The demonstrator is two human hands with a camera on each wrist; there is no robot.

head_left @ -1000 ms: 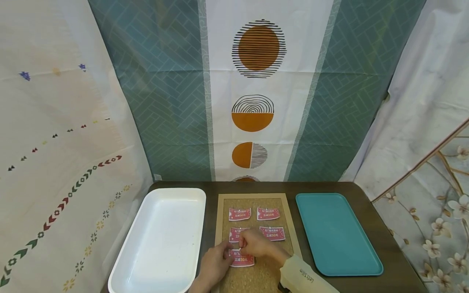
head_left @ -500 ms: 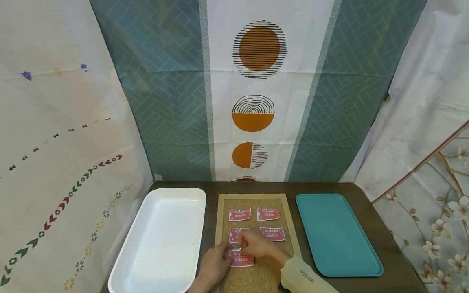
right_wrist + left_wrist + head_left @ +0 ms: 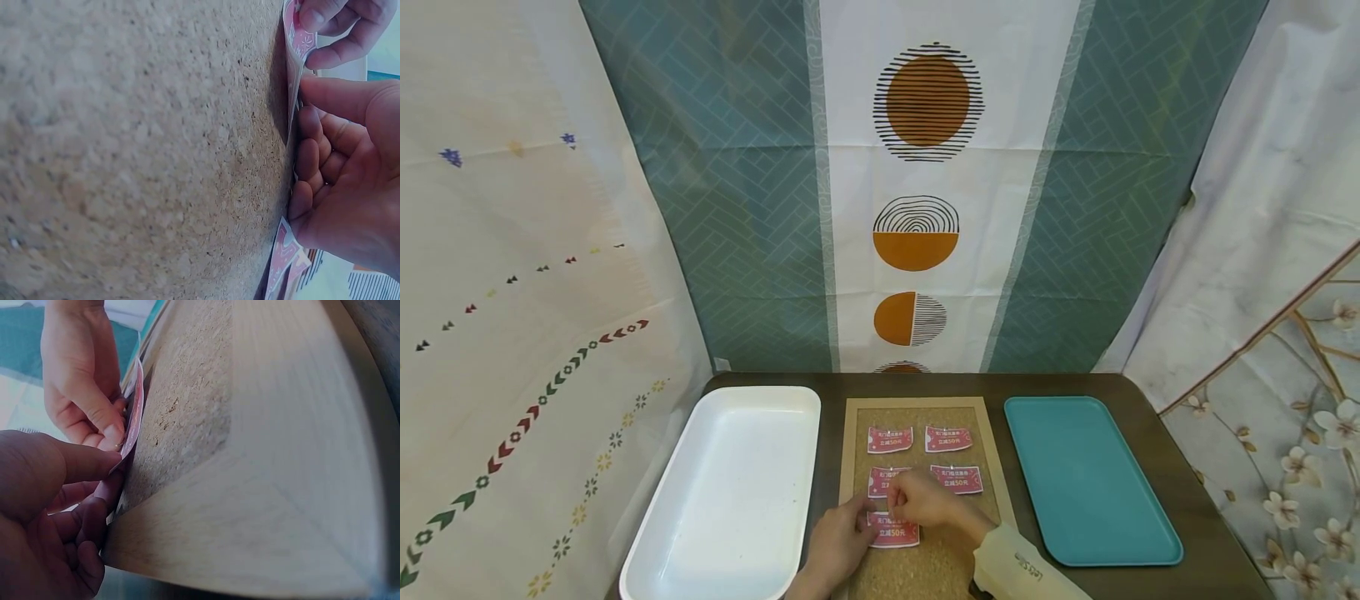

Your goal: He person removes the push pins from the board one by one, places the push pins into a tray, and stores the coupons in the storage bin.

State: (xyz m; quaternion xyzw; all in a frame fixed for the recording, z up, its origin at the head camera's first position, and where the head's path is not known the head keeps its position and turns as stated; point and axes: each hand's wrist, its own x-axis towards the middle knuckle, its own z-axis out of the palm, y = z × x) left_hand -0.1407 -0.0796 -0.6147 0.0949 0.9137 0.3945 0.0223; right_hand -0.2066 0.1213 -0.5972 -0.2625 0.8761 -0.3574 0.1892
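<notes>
Head: lowest coupon (image 3: 895, 537) on corkboard (image 3: 936, 567), left hand (image 3: 838, 537) pinches left edge, right hand (image 3: 927, 500) at top. Left wrist: right fingertips (image 3: 113, 433) seemingly pinch pin (image 3: 117, 447); slanted push could tear coupon. Right wrist: coupon bows; slack left grip could skew it.

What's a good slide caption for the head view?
Left hand pinches the lowest coupon, right hand at its top edge, on a corkboard between a white tray and a teal tray.
</notes>
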